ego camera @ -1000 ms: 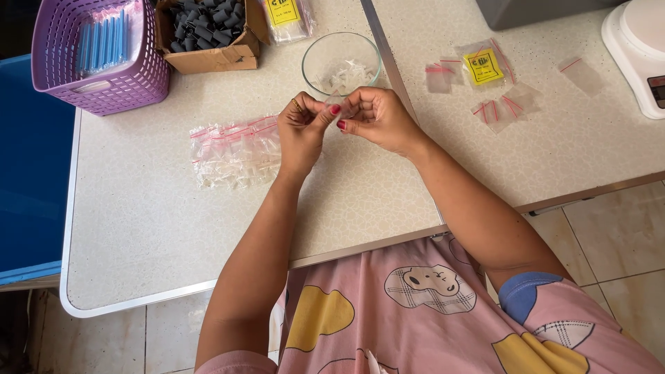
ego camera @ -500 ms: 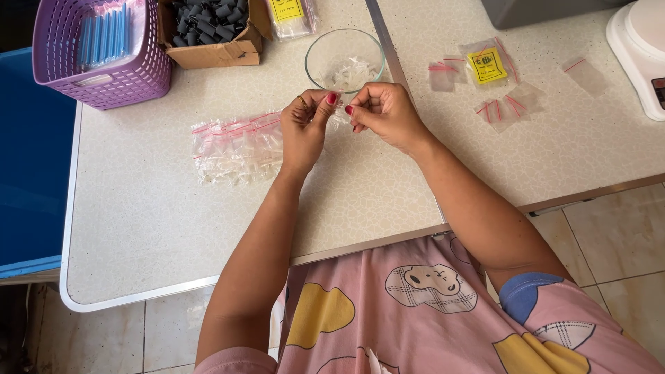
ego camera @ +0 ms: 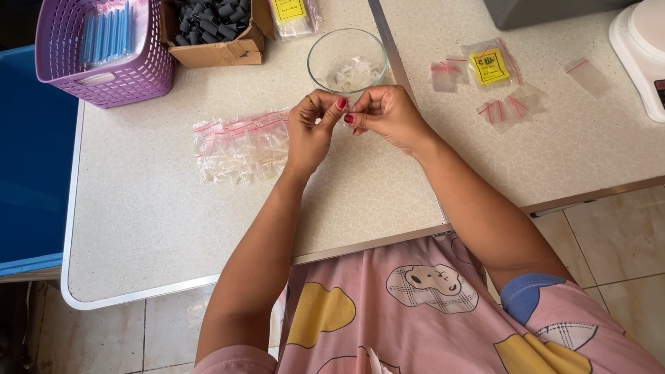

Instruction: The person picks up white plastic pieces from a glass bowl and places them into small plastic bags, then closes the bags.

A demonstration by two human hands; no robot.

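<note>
Hands meet over the table, just in front of the glass bowl: left hand and right hand both pinch, fingertips touching, a small clear item between them. Item itself is too small and hidden to identify or orient. Bag pile lies just left of the left hand.
</note>
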